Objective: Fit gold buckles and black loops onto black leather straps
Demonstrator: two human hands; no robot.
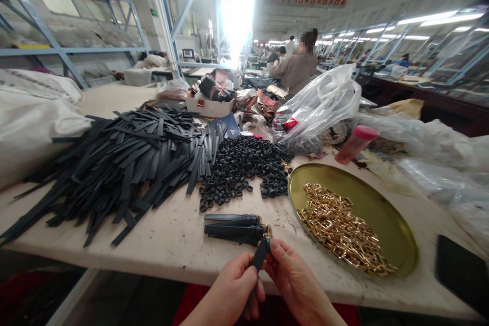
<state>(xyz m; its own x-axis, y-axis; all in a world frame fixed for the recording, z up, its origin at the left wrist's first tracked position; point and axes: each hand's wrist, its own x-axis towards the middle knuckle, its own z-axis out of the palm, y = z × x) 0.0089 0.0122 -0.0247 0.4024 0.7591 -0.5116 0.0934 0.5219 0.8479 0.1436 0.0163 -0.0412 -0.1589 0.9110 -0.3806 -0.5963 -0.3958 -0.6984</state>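
The fingers of the left hand [235, 277] are closed round a black strap [261, 255], thumb laid along its face; the fingers of the right hand [292, 272] pinch the strap's upper end, beside the left; the strap is held tilted over the front edge of the worktop [160, 252], and whether its tip carries a metal fitting I cannot tell.

Just beyond the hands lies a small stack of folded straps [231, 229], gold fittings [266, 229] at their right-hand ends; behind it spreads a heap of small black loops [248, 163]; to the left of the loops, and touching them, sprawls a large pile of flat black strips [141, 153].

To the right sits an oval gold-coloured tray [393, 219] with many gold buckles [344, 229] in it; near its far rim leans a jar with a pink lid [356, 144]; a flat black object [460, 270] lies at the far right.

Farther back are a clear plastic bag [324, 102] and an open carton [210, 107]; beyond them is a person in a brown top [296, 71].
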